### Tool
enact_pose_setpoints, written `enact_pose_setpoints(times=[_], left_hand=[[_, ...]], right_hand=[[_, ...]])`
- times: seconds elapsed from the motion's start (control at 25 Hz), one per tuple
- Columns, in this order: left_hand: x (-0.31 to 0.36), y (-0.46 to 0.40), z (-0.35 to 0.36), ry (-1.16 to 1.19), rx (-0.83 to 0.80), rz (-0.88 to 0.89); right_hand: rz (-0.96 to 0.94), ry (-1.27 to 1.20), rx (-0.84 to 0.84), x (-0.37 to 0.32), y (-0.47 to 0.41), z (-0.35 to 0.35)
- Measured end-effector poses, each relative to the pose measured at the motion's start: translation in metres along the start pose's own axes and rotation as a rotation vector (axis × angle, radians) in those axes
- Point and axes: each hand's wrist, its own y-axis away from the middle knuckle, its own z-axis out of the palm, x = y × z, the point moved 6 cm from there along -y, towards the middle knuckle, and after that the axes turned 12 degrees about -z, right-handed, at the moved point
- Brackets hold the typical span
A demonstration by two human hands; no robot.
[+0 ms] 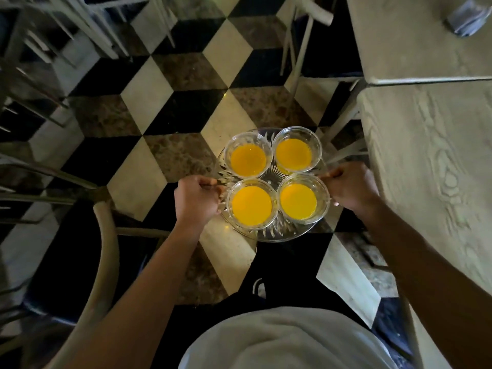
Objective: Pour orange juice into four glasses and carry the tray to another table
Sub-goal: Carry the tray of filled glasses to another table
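A round cut-glass tray hangs in the air above the chequered floor, held level in front of me. My left hand grips its left rim and my right hand grips its right rim. Several clear glasses stand on it in a square, each holding orange juice: far left, far right, near left, near right. The glasses touch one another and stand upright.
A pale wooden table runs along the right, with a second table behind it bearing a grey folded cloth. A chair stands close at my left, more chairs farther off. Black, white and brown floor tiles lie ahead.
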Motion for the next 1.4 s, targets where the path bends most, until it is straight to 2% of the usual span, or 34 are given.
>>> enact_pose_setpoints(times=[0.4, 0.8, 1.08, 1.4], left_hand=[[0.091, -0.096, -0.005, 0.042, 0.067, -0.053], [0.178, -0.222, -0.013, 0.006, 0.003, -0.050], [0.253, -0.287, -0.026, -0.069, -0.058, 0.056], [0.305, -0.352, -0.031, -0.031, -0.132, 0.029]], right_hand=[[-0.054, 0.005, -0.086, -0.063, -0.147, 0.006], [-0.043, -0.006, -0.049, -0.127, -0.256, 0.021], [0.046, -0.028, 0.032, -0.164, -0.315, 0.028], [0.154, -0.057, 0.073, -0.194, -0.367, 0.042]])
